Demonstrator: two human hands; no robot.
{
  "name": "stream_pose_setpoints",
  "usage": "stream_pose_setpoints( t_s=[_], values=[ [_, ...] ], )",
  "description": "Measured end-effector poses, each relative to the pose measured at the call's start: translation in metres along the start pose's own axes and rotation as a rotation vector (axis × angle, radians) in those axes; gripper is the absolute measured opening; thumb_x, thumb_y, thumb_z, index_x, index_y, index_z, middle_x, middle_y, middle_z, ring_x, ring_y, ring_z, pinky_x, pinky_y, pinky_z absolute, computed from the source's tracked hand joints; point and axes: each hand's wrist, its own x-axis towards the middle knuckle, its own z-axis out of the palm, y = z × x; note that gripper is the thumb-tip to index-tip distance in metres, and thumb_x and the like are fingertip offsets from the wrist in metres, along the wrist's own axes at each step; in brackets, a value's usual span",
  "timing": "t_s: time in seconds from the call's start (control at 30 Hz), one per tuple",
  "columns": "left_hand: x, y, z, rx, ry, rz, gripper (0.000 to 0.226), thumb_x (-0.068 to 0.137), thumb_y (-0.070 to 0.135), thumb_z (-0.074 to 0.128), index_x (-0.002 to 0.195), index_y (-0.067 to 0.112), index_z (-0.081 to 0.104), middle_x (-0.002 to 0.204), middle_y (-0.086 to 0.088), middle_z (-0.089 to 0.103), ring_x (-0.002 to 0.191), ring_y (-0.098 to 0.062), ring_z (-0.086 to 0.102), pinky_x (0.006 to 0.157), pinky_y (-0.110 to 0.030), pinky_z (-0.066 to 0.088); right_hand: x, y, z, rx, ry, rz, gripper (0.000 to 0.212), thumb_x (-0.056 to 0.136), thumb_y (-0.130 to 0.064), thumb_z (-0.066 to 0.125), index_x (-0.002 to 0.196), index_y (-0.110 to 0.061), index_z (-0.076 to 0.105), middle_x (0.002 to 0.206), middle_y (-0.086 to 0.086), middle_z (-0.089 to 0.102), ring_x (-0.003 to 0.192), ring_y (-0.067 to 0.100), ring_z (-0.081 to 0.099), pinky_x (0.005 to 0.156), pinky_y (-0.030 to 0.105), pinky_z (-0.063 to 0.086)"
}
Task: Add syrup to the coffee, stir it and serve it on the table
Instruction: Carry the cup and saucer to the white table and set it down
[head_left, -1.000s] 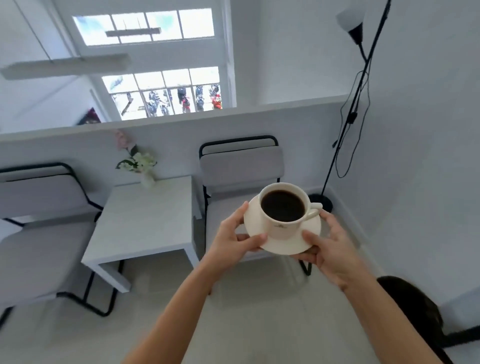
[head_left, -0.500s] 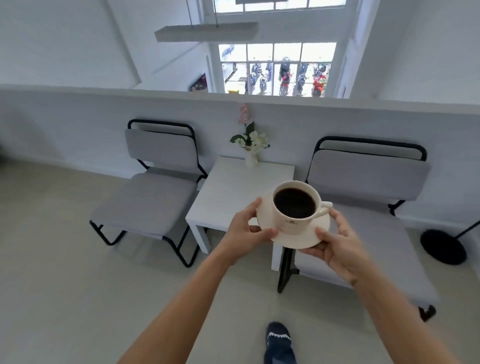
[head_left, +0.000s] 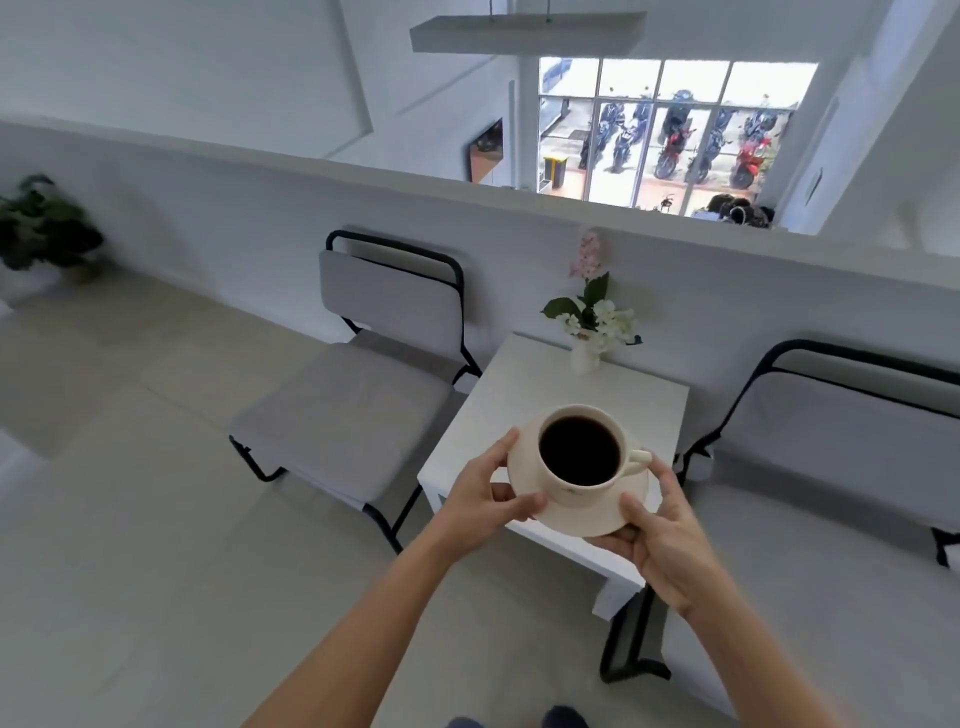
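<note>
A cream cup (head_left: 569, 486) full of black coffee stands on a cream saucer (head_left: 589, 519), its handle pointing right. My left hand (head_left: 480, 501) grips the saucer's left rim, thumb on top. My right hand (head_left: 657, 540) holds the right rim from beneath. Both carry it in the air above the near edge of a small white square table (head_left: 530, 415). No syrup or spoon is in view.
A white vase of flowers (head_left: 587, 332) stands at the table's far edge by the low white wall. Grey cushioned chairs with black frames flank the table, one left (head_left: 358, 395) and one right (head_left: 841, 467). A potted plant (head_left: 44, 228) sits far left.
The view has swung so the table now lies directly under the cup. The cup and saucer have come closer to the table, held the same way in both hands.
</note>
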Motion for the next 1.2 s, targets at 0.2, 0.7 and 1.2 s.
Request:
stream_pose_setpoints(
  t_s=[0.2, 0.7, 1.2],
  values=[
    [0.074, -0.018, -0.04, 0.027, -0.046, -0.015, 0.099, 0.082, 0.003, 0.081, 0.159, 0.017, 0.021, 0.14, -0.008, 0.053, 0.083, -0.023, 0.067, 0.074, -0.03, 0.059, 0.075, 0.002, 0.02, -0.005, 0.051, 0.015, 0.054, 0.103, -0.001, 0.042, 0.143, -0.037, 0.037, 0.126, 0.028, 0.059, 0.08, 0.036, 0.074, 0.064, 0.044, 0.064],
    [0.242, -0.102, -0.095, 0.09, -0.257, -0.107, 0.1, 0.078, -0.002, 0.083, 0.15, 0.035, 0.025, 0.131, 0.017, 0.059, 0.09, -0.008, 0.073, 0.075, -0.026, 0.058, 0.217, 0.055, 0.037, -0.024, 0.348, 0.056, 0.059, 0.099, -0.012, 0.054, 0.145, -0.043, 0.035, 0.107, 0.019, 0.072, 0.085, 0.026, 0.075, 0.07, 0.042, 0.063],
    [0.353, -0.29, -0.063, 0.244, -0.362, -0.168, 0.105, 0.073, 0.013, 0.089, 0.152, 0.033, 0.024, 0.128, 0.007, 0.06, 0.091, -0.028, 0.069, 0.082, -0.033, 0.06, 0.346, 0.204, -0.057, -0.043, 0.434, 0.126, 0.063, 0.096, -0.005, 0.058, 0.147, -0.036, 0.035, 0.091, 0.014, 0.076, 0.08, 0.025, 0.075, 0.067, 0.041, 0.063]
  ],
)
